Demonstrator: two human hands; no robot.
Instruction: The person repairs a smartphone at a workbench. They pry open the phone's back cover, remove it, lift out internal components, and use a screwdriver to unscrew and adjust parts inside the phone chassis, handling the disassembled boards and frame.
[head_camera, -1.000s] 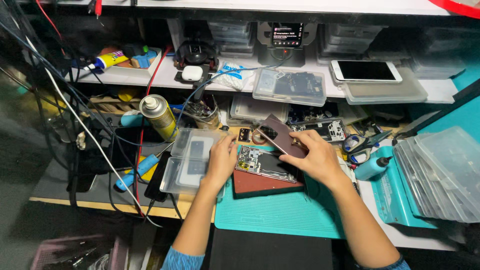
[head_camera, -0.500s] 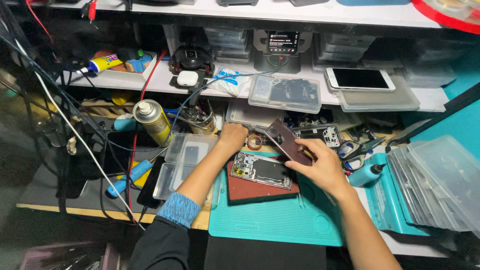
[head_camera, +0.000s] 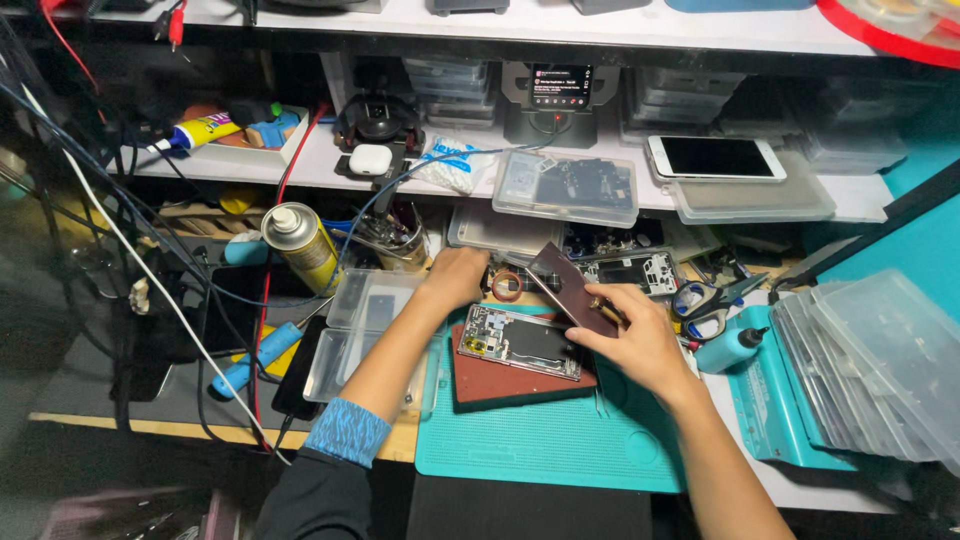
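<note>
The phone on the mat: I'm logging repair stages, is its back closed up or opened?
Opened. The phone lies on a red-brown pad with its insides exposed, while the right hand holds the dark back cover lifted off.

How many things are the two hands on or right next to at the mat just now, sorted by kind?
Opened phone body on the red pad: 1
Dark back cover in the right hand: 1
Small tape roll by the left hand: 1
Red pad: 1
Total: 4

Bare teal mat (head_camera: 560, 450) in front; spray can (head_camera: 300, 243), clear trays (head_camera: 365, 330), stacked lids (head_camera: 880, 370) flanking.
</note>
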